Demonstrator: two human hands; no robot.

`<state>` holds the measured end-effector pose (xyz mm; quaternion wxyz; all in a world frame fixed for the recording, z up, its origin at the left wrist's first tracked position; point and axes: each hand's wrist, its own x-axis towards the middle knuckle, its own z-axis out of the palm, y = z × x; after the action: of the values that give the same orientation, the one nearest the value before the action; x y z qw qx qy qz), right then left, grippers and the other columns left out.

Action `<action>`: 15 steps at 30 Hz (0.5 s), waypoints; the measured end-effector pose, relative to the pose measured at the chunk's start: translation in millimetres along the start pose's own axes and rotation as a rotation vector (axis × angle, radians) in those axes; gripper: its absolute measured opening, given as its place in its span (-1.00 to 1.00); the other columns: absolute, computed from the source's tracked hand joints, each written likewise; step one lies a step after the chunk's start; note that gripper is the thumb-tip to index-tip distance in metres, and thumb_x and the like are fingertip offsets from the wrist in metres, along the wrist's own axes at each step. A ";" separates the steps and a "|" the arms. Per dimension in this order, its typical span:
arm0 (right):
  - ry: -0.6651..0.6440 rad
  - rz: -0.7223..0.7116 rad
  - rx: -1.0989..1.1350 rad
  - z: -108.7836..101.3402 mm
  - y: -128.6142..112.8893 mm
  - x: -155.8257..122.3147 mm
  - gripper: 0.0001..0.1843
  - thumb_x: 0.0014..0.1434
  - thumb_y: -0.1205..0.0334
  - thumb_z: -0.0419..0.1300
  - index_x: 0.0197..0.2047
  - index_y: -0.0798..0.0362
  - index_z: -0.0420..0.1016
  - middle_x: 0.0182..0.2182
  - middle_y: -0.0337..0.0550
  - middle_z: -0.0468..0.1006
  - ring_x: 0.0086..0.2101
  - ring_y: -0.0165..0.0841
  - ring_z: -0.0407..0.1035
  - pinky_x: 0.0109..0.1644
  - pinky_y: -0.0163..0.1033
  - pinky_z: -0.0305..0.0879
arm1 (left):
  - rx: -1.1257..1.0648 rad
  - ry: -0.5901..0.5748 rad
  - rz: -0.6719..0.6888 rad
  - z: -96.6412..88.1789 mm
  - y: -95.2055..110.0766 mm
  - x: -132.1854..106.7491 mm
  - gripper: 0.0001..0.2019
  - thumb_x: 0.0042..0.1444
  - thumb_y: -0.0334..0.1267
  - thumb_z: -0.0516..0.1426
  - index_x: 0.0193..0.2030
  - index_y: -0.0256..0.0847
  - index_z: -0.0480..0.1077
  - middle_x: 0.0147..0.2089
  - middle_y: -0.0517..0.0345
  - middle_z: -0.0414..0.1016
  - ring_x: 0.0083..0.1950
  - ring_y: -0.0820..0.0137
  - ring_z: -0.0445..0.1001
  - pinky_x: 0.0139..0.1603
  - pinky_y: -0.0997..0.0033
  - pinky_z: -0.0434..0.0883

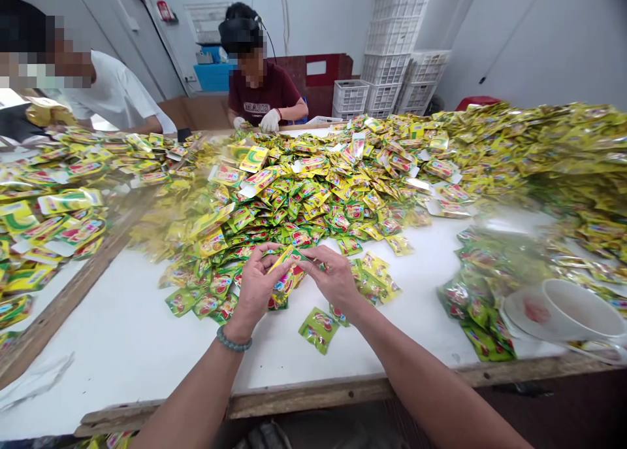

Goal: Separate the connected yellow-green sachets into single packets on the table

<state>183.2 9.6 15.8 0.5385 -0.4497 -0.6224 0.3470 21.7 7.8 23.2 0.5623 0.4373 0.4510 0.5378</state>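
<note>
Over the near middle of the white table, both my hands meet at a small yellow-and-green printed box (290,258). My left hand (257,282) grips its left side, thumb and fingers closed round it; a beaded bracelet sits on that wrist. From the right, my right hand (334,276) pinches the box's other end. Fingers cover much of the box, so its opening cannot be made out. A lone green sachet (318,330) lies flat below my hands. Beyond them rises a heap of green and yellow sachets (298,207), with several boxes with white flaps (259,181) on top.
A wooden strip (73,285) divides the table at left, with more boxes (71,230) past it. A white cup-like container (563,312) stands at right by some sachets. Two people work across the table, one wearing gloves (269,120). White crates (392,57) are stacked behind.
</note>
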 end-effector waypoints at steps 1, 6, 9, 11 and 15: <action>-0.022 0.028 0.032 0.8 -0.9 -1.0 -0.78 0.18 0.05 0.23 -0.29 -0.01 0.61 -0.30 -0.15 0.61 -0.26 -0.31 0.44 -0.10 -0.21 0.34 | -0.013 0.030 -0.003 0.8 0.1 -0.2 -0.50 -0.16 -0.17 0.40 -0.10 -0.18 0.33 -0.46 0.29 0.53 -0.46 0.44 0.51 -0.39 0.49 0.45; -0.084 0.266 0.283 2.7 1.7 -1.9 -0.66 0.06 -0.08 0.31 -0.43 0.04 0.50 -0.50 -0.24 0.51 -0.44 -0.39 0.37 -0.31 -0.28 0.32 | -0.027 0.079 -0.051 7.0 -1.4 -1.3 -0.58 -0.21 -0.12 0.42 -0.23 -0.25 0.46 -0.44 0.19 0.58 -0.43 0.42 0.54 -0.33 0.46 0.47; -0.034 0.347 0.360 3.3 4.5 -0.1 -0.63 -0.09 -0.08 0.41 -0.39 0.05 0.53 -0.49 -0.23 0.54 -0.46 -0.40 0.37 -0.31 -0.27 0.33 | -0.038 0.094 -0.070 10.4 -1.4 -1.6 -0.58 -0.22 -0.11 0.43 -0.25 -0.26 0.49 -0.47 0.20 0.57 -0.47 0.42 0.53 -0.36 0.45 0.47; -0.015 0.420 0.398 2.5 5.4 1.4 -0.61 -0.12 -0.10 0.41 -0.38 0.05 0.57 -0.50 -0.24 0.55 -0.49 -0.42 0.35 -0.35 -0.28 0.31 | -0.047 0.100 -0.099 11.5 0.0 -1.8 -0.57 -0.26 -0.11 0.44 -0.25 -0.26 0.49 -0.48 0.19 0.58 -0.47 0.39 0.54 -0.38 0.42 0.47; -0.021 0.489 0.425 -1.3 6.1 3.2 -0.65 -0.13 -0.07 0.42 -0.42 0.05 0.62 -0.54 -0.25 0.55 -0.51 -0.44 0.33 -0.41 -0.31 0.25 | -0.053 0.089 -0.127 10.3 2.5 -2.0 -0.54 -0.31 -0.13 0.46 -0.27 -0.27 0.49 -0.45 0.15 0.61 -0.46 0.35 0.56 -0.38 0.39 0.49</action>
<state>185.5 14.7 11.5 0.5143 -0.4599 -0.4152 0.5929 31.2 5.8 27.9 0.5859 0.3685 0.4881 0.5317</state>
